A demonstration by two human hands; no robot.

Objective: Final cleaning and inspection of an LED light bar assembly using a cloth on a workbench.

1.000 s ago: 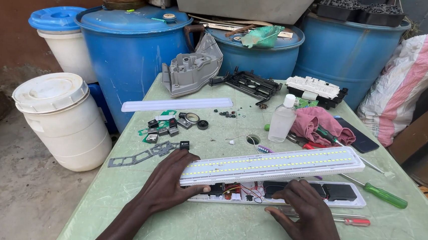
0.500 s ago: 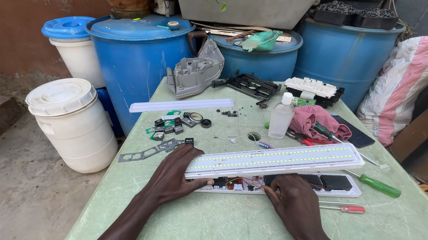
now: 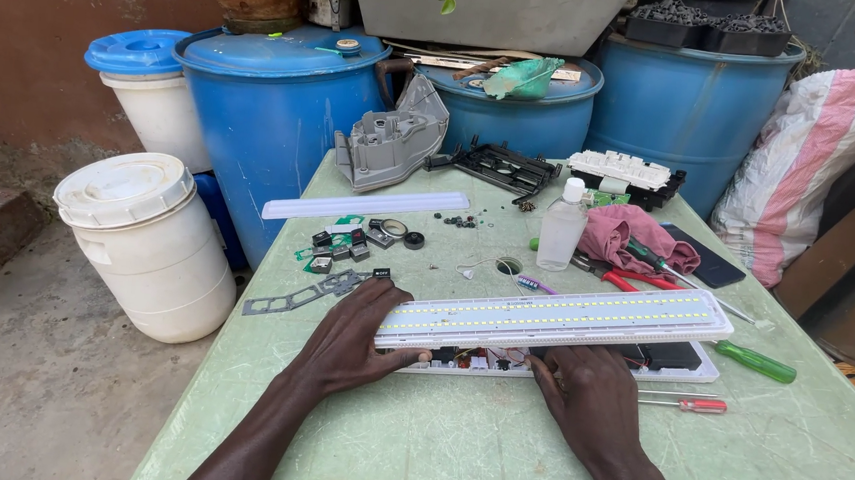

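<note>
We are holding the LED panel (image 3: 557,317) with both hands: our left hand (image 3: 355,337) is gripping its left end, thumb underneath, and our right hand (image 3: 592,397) is pressing its near edge. The panel is lying over its white base (image 3: 684,370) on the green table (image 3: 433,441). Screwdrivers (image 3: 755,361), a bottle (image 3: 561,225) and pink cloth (image 3: 638,237) are lying just beyond

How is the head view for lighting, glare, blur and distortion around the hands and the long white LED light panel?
Head view: soft, even daylight, shadows faint under the left hand and right hand; no harsh glare on the long white LED light panel; hands and panel sharp, no motion blur; wide lens bows the pale green table edges and tilts the blue plastic barrels outward.
</note>
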